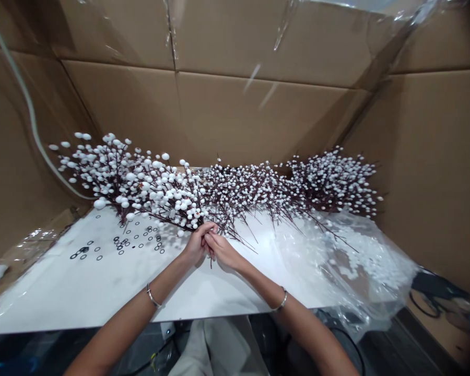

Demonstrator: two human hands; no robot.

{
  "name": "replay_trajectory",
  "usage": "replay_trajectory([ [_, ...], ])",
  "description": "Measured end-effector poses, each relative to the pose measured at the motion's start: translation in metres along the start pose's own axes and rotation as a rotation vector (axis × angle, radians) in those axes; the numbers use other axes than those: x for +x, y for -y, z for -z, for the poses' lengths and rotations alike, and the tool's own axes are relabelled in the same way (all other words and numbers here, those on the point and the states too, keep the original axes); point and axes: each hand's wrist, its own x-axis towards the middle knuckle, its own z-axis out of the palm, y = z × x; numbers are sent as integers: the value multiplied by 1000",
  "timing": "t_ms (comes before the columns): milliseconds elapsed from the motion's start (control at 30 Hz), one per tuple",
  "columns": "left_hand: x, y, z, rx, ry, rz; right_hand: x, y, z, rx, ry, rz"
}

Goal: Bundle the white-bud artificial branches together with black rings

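Note:
My left hand [196,245] and my right hand [221,251] meet over the middle of the white table [235,292], fingers closed together. Between them they grip an artificial berry branch [176,196] with white balls on dark reddish-brown twigs. A short bit of its stem pokes out below the fingers, while the white balls spread up and to the left. My fingers hide where the stem is gripped. Just left of my hands, many small black rings [119,243] lie scattered on the tabletop.
More white-berry branches [254,183] lie along the back, with a dense bunch [332,180] at the right. A clear plastic bag [372,261] of small white pieces covers the right side. Cardboard walls [235,115] enclose the table, and a pale cable [33,117] hangs at left.

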Motion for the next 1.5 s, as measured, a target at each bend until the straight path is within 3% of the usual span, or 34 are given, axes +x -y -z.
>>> replay_trajectory([
  [367,2,1,-2,17,28,-60,1,-8,-2,-114,-102,36],
  [500,1,1,-1,25,37,-46,2,-6,-5,-10,-109,20],
  [767,0,-3,6,89,116,83,6,-1,5,351,105,-159],
  [967,-5,-8,0,79,146,166,6,3,9,517,175,-199],
  [1200,-2,-10,1,96,152,107,9,-5,2,484,103,-165],
  [1500,1,-12,4,70,170,130,10,-17,-5,489,12,-91],
])
